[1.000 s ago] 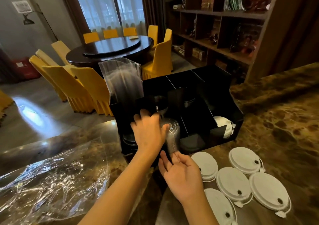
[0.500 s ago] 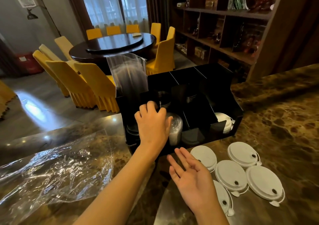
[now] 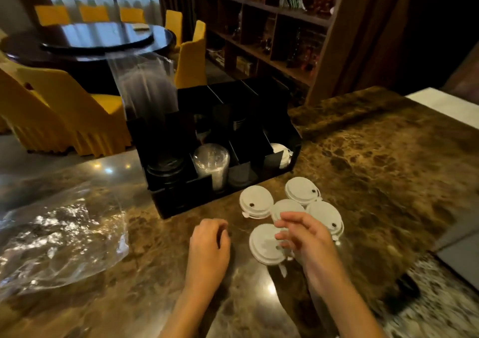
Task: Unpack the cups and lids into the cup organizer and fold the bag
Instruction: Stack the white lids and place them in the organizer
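A black cup organizer [image 3: 181, 203] stands on the brown marble counter. A tall stack of clear cups [image 3: 145, 84] rises from its back left slot. A bundle of clear lids [image 3: 211, 165] lies in the second front slot, black lids [image 3: 166, 166] fill the left one, and white lids [image 3: 281, 152] sit in the right one. Several white lids [image 3: 256, 201] lie on the counter in front. My right hand [image 3: 303, 236] hovers over them, fingers curled and apart, holding nothing that I can see. My left hand [image 3: 208, 247] rests loosely closed and empty beside them. The clear plastic bag [image 3: 57, 234] lies crumpled at the left.
A white sheet [image 3: 451, 102] lies at the counter's far right, and a dark flat object [image 3: 458, 257] at its right edge. Beyond the counter are yellow chairs [image 3: 77, 109], a round dark table [image 3: 90, 39] and a wooden shelf unit [image 3: 272, 27].
My left hand has let go of the clear lids in the organizer and drawn back to the counter. My right hand has turned over and moved above the white lids.
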A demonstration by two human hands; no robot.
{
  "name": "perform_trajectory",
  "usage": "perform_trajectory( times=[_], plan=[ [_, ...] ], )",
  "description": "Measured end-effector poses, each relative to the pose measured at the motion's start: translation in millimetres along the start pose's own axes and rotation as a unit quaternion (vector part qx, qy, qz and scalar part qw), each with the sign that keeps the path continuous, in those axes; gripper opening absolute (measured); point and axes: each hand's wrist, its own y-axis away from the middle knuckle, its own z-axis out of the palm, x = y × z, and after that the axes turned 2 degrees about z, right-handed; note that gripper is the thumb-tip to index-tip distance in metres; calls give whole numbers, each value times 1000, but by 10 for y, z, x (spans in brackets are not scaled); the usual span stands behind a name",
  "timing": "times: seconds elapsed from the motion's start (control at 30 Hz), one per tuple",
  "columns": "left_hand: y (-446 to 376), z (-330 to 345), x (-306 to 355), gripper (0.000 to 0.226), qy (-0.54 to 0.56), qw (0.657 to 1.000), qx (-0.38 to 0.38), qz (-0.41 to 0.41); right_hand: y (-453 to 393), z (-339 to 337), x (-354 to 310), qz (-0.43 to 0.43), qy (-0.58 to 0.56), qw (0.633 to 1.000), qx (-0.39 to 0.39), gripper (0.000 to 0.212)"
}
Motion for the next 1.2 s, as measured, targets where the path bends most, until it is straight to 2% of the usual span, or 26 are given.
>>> perform_trajectory(
  times=[0.07,0.13,0.2,0.27,0.33,0.37,0.47,0.57,0.67,0.73,0.8,0.87,0.93,0.97,1.0,1.03,1.1,1.2],
  plan=[
    [170,67,-62,22,-111,994,-24,6,-65,-198,-39,-74,169,983,-6,30],
    [281,108,-109,33,-199,980,-30,7,-204,-319,-73,-143,329,930,-75,29],
    [320,127,-138,43,-248,968,-25,3,-401,-335,-97,-184,469,846,-173,35],
    [307,161,-178,52,-293,956,-22,-13,-628,-310,-70,-221,567,745,-273,57],
    [276,210,-196,62,-336,941,-28,-36,-844,-277,-11,-254,611,664,-349,73],
    [268,244,-197,67,-349,935,-33,-50,-941,-273,15,-269,615,639,-376,77],
    [283,337,-172,71,-366,926,-32,-86,-1185,-288,28,-290,608,590,-445,79],
    [323,384,-128,67,-374,920,-23,-109,-1322,-313,-5,-323,603,527,-505,80],
    [323,402,-85,66,-382,916,-26,-117,-1352,-317,-23,-391,589,471,-527,72],
    [313,397,-72,66,-386,914,-29,-121,-1318,-301,-24,-430,572,468,-520,64],
    [311,392,-68,66,-387,913,-36,-128,-1259,-284,-9,-429,553,503,-506,58],
    [311,388,-55,67,-383,913,-40,-135,-1224,-258,10,-383,533,589,-472,62],
    [306,378,-35,66,-377,915,-38,-137,-1256,-180,-8,-358,502,690,-380,64],
    [304,373,-24,66,-374,916,-39,-138,-1299,-117,-28,-357,494,725,-320,62],
    [303,371,-17,66,-373,917,-39,-138,-1346,-46,-54,-355,500,745,-263,61],
    [303,371,-18,66,-373,917,-40,-137,-1389,33,-81,-351,521,747,-215,59],
    [298,366,-31,66,-371,917,-43,-139,-1438,181,-80,-337,577,728,-151,57],
    [291,364,-46,66,-364,920,-41,-140,-1397,298,50,-309,615,711,-140,58]
  ],
)
